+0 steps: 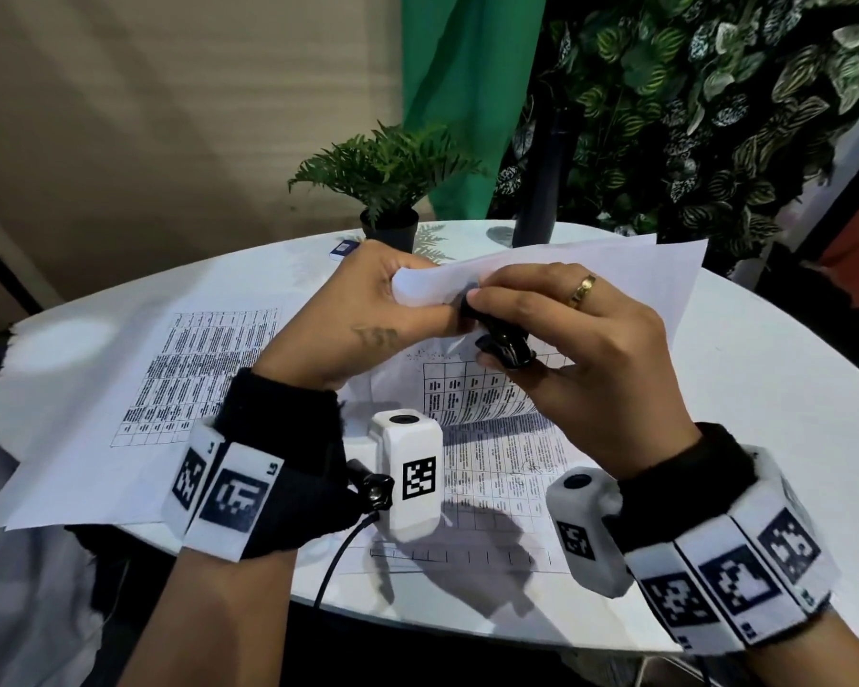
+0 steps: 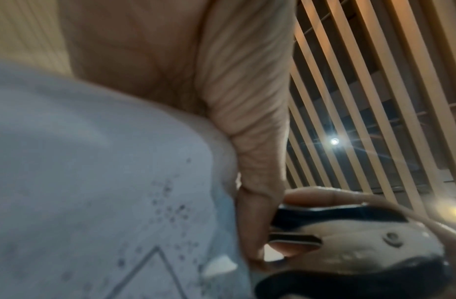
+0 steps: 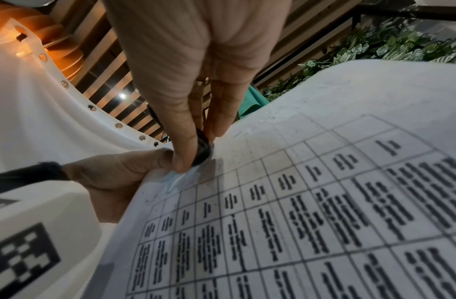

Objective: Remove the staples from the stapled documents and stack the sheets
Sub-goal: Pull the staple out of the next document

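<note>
A stapled document [image 1: 566, 285] with a printed table is held up above the white table [image 1: 764, 438]. My left hand [image 1: 368, 309] pinches its folded-over corner [image 1: 420, 287]. My right hand [image 1: 566, 349] grips a black staple remover [image 1: 504, 347] and sets it against that same corner. In the right wrist view the remover [image 3: 202, 150] bites at the corner of the printed sheet [image 3: 324, 202], beside my left hand [image 3: 114, 178]. The left wrist view is blurred: paper [image 2: 93, 182] at left, the remover [image 2: 349, 238] at lower right. The staple itself is hidden.
Loose printed sheets [image 1: 135, 369] lie stacked on the left of the table, another printed sheet [image 1: 492, 478] lies under my hands. At the back stand a small potted fern [image 1: 388, 190], a small blue box [image 1: 343, 248] and a dark post [image 1: 536, 190].
</note>
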A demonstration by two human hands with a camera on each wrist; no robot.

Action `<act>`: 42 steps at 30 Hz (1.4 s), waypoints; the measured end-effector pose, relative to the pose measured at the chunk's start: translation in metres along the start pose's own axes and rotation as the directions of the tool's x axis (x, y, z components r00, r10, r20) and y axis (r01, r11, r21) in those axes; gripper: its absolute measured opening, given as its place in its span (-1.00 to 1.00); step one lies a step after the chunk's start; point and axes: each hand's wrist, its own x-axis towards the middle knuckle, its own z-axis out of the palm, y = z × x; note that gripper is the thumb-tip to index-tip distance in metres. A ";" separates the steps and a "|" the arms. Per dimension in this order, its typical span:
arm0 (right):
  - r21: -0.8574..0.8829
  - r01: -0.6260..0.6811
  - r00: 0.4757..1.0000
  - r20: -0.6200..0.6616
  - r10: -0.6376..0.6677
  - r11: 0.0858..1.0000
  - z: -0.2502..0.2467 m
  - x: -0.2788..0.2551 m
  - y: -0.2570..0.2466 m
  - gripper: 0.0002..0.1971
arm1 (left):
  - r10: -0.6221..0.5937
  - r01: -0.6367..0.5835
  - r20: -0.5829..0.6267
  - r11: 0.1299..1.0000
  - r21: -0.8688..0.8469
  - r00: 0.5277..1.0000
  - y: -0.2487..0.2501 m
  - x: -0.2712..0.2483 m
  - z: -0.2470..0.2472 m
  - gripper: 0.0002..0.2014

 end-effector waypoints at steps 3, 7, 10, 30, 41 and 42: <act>-0.023 0.031 1.000 0.002 -0.030 0.999 0.002 0.001 0.001 -0.64 | 0.000 0.000 -0.003 1.000 0.005 1.000 0.001 0.000 0.000 -0.76; -0.044 0.051 0.999 -0.002 -0.051 0.998 0.005 0.002 0.003 -0.69 | -0.006 0.006 0.025 1.000 0.000 1.000 0.001 0.000 -0.002 -0.84; -0.054 0.053 0.999 -0.009 -0.054 0.997 0.005 0.005 0.003 -0.75 | -0.015 0.015 0.035 1.000 -0.019 0.999 -0.001 0.001 -0.006 -0.88; 0.357 -0.218 0.969 -0.029 0.244 0.908 -0.001 0.007 0.003 -0.68 | 0.034 -0.034 -0.003 0.995 -0.092 0.999 -0.004 0.006 -0.006 -0.66; 0.340 -0.334 0.917 -0.101 0.387 0.879 0.002 0.009 -0.008 -0.71 | 0.133 -0.110 -0.105 0.973 0.202 0.986 -0.009 0.004 0.009 -0.69; 0.341 -0.336 0.915 -0.105 0.391 0.878 0.003 0.009 -0.010 -0.71 | 0.133 -0.107 -0.108 0.969 0.222 0.985 -0.010 0.005 0.010 -0.61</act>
